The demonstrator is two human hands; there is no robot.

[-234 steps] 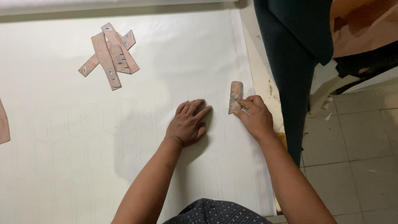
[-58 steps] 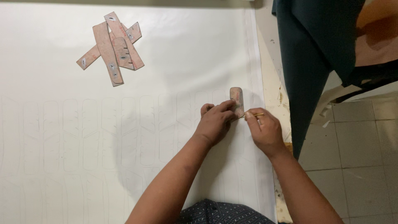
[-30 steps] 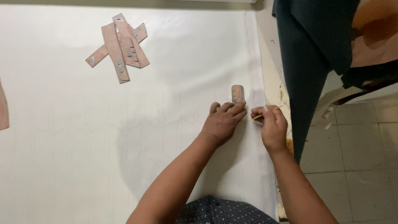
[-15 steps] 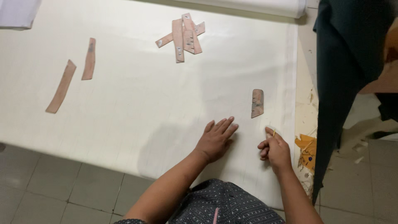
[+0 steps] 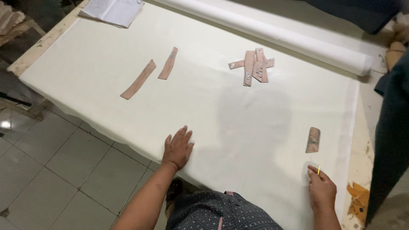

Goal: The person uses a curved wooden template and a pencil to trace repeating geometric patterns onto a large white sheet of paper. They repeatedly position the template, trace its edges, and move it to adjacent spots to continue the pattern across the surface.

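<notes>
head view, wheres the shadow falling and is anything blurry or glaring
Head view: a broad soft shadow lies on the white cloth between the left hand and the pile of pinkish strips; the floor tile at the left edge shows a bright glare spot; the picture is mildly soft overall, and the right hand with its thin yellow stick stays readable.

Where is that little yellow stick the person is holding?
In the head view, the yellow stick is low on the right, pinched in the right hand over the white cloth, just below the short pink strip.
</notes>
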